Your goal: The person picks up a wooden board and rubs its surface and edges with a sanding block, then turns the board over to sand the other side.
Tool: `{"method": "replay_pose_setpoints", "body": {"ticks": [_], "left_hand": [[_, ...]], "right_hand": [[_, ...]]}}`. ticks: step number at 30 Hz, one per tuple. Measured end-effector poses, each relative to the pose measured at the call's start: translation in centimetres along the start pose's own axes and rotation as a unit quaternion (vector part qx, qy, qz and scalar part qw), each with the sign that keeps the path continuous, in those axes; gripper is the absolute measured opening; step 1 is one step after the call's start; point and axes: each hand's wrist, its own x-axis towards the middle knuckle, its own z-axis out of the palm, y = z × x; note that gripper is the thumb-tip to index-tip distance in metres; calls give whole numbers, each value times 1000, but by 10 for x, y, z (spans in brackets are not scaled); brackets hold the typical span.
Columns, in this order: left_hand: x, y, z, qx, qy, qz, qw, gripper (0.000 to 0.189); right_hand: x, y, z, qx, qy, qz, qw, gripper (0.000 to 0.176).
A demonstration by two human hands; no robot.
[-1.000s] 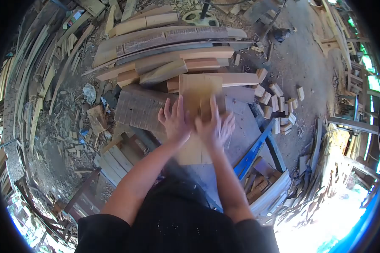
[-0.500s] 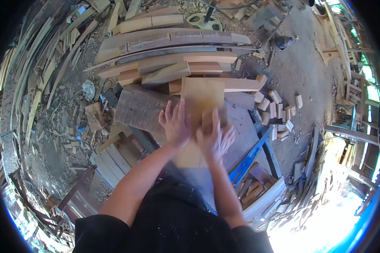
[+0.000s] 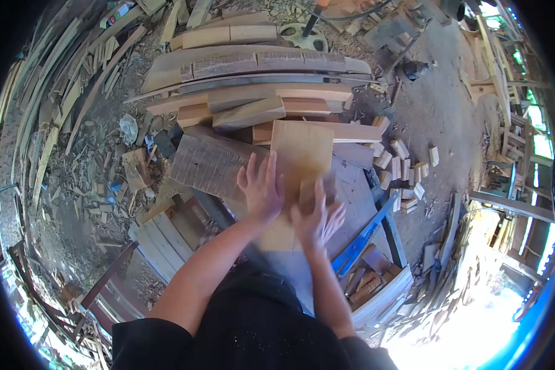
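A pale, flat wooden board [image 3: 301, 140] lies on the worktable in front of me, running from the stacked planks toward my body. Spread fingers show on my left hand [image 3: 263, 191], which rests at the board's left edge. My right hand [image 3: 317, 216] touches a small brownish block [image 3: 324, 185] on the board, its fingers apart and partly round the block's near side. The block and the board's surface around it are blurred. A dark, rough wide plank [image 3: 206, 163] lies left of my left hand.
Planks [image 3: 246, 114] are stacked beyond the board. A blue handsaw [image 3: 361, 240] leans at the table's right side, above a box of offcuts [image 3: 370, 283]. Small wood blocks [image 3: 401, 169] lie scattered to the right. Scrap wood [image 3: 139, 169] covers the floor at left.
The whole view has shifted slightly, with the board and planks appearing lower and more to the right. Both hands stay in nearly the same places on the board and block.
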Motion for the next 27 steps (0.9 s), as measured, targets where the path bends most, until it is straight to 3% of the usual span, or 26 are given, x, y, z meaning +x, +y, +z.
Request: {"method": "replay_pose_setpoints", "body": {"ticks": [2, 4, 7, 8, 10, 12, 14, 15, 18, 20, 23, 24, 26, 27], "left_hand": [[-1, 0, 1, 6, -4, -1, 1000, 64], [1, 0, 2, 5, 7, 5, 1000, 64], [-2, 1, 1, -13, 25, 18, 999, 63], [-2, 1, 0, -6, 14, 11, 1000, 63], [0, 3, -3, -2, 2, 3, 1000, 65], [1, 1, -3, -13, 7, 8, 1000, 65], [-1, 0, -3, -20, 3, 12, 1000, 65], [0, 0, -2, -16, 0, 10, 1000, 65], [0, 1, 0, 0, -19, -10, 1000, 61], [1, 1, 0, 1, 5, 9, 1000, 61], [-2, -2, 1, 6, 7, 15, 1000, 60], [-2, -2, 3, 2, 6, 13, 1000, 60], [-2, 0, 1, -6, -2, 10, 1000, 60], [-1, 0, 1, -3, -8, -3, 1000, 60]], "right_hand": [[71, -27, 7, -3, 58, -6, 998, 88], [131, -46, 12, 35, -15, 32, 999, 85], [127, -48, 0, 42, -19, 37, 998, 85], [99, -34, 5, -10, 64, -16, 998, 85], [30, -7, -3, 10, 45, -13, 999, 88], [-40, 12, -19, -12, -44, 18, 999, 90], [-33, 8, -18, -13, -58, 34, 998, 94], [-24, 0, -19, -6, -68, 53, 996, 98], [70, -22, 8, 3, 60, -1, 998, 92], [129, -43, 10, 37, -22, 66, 997, 88], [126, -40, 2, 60, -25, 60, 996, 87], [96, -26, 9, -24, 86, -26, 996, 88], [22, 2, 5, -24, 45, -13, 999, 89], [-21, 12, -9, -13, -21, 14, 1000, 91]]}}
